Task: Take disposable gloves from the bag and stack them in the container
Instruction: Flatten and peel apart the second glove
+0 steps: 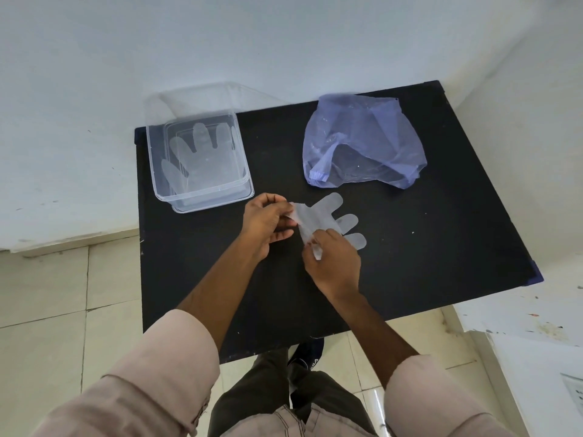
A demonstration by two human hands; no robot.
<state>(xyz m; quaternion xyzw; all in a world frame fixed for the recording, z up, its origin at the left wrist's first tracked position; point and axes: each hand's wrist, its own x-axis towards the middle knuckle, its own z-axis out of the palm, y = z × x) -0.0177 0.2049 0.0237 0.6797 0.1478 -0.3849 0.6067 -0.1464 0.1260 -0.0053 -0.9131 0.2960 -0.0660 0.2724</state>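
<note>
A clear disposable glove (326, 214) is held over the middle of the black table (410, 263), its fingers pointing right. My left hand (266, 222) pinches the glove's cuff edge at the left. My right hand (332, 263) grips the cuff's lower corner, covering part of the palm. A clear plastic container (202, 197) stands at the table's back left with a flat glove (198, 154) lying in it. The pale blue plastic bag (362, 140) lies open and crumpled at the back right, apart from both hands.
The table stands against a white wall, and the container's back edge overhangs the table's rim. Tiled floor surrounds the table at left and front. My shoe (307, 353) shows under the table's near edge. A white surface (536, 357) lies at the lower right.
</note>
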